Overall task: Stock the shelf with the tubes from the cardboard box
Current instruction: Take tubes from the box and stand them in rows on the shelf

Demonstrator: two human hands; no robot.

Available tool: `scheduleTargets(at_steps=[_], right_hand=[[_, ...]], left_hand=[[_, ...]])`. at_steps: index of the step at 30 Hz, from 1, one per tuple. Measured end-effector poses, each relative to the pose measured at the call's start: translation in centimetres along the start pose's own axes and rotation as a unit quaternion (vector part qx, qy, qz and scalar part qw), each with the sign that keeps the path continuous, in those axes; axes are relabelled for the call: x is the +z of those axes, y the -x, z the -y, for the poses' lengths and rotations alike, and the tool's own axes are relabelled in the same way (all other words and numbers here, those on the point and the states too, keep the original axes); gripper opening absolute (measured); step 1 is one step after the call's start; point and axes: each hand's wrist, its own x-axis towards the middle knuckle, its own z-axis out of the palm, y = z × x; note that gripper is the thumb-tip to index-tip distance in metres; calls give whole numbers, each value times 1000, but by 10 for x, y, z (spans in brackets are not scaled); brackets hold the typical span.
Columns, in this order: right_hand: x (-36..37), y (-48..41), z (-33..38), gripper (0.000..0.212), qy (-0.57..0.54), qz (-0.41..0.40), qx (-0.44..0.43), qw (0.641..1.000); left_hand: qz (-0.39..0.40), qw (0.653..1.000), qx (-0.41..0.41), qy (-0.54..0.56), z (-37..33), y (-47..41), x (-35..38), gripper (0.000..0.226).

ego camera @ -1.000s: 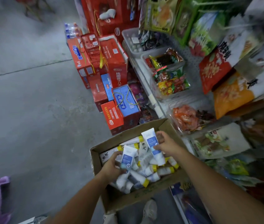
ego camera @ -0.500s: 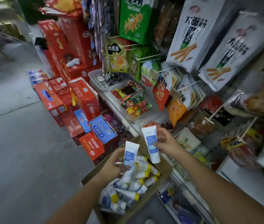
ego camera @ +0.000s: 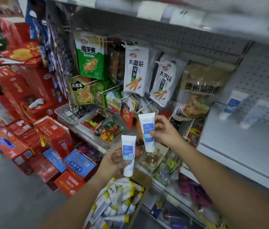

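Both hands are up out of the cardboard box (ego camera: 142, 177) since a second ago, which now sits below both grips. Left hand (ego camera: 113, 162) pinches the left tube (ego camera: 128, 156) mid-body, cap end down; right hand (ego camera: 165, 132) clamps the right tube (ego camera: 147, 131) likewise. Tubes are soft white plastic with flat crimped tops and blue labels (probably squashable). The grey shelf (ego camera: 239, 146) lies right of the right grip, with two shelved tubes (ego camera: 232, 103) leaning there. Suggested: stand each cap-down against the pegboard (ego camera: 265, 76) — light squeeze only.
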Motion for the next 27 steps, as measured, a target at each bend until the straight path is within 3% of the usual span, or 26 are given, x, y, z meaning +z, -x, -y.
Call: scheduleTargets(at_steps=[12, 17, 27], right_hand=[[-102, 91, 43, 43, -54, -78, -45, 994], [-153, 129, 45, 44, -49, -116, -45, 991], [-261, 218, 25, 44, -68, -210, -37, 975]], left_hand=[[103, 982, 112, -114, -88, 21, 114, 69], [136, 982, 98, -82, -106, 34, 170, 70], [194, 962, 149, -117, -120, 51, 287, 66]])
